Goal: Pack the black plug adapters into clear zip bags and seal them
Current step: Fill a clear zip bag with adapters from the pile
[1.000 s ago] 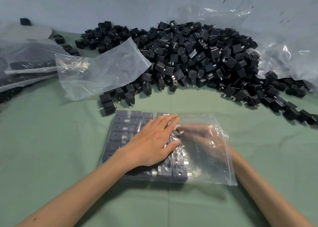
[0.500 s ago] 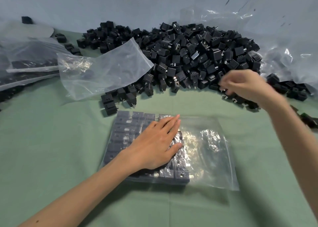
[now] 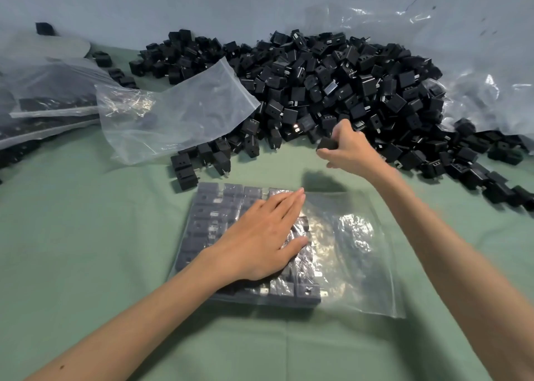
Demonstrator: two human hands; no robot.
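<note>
While the left hand [image 3: 260,236] lies flat, fingers straight, on the packed rows [image 3: 213,215] inside the zip bag [image 3: 361,250], the right hand [image 3: 346,152] pinches one black adapter [image 3: 326,144] just beyond the bag's far edge, at the foot of the pile [image 3: 332,85]. I'd keep that palm pressure on so nothing tips, then slot the new one snug against the last column.

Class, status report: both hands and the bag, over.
Left hand flat on half-filled zip bag. Right hand grips one plug adapter by the pile. Nothing in the way.
</note>
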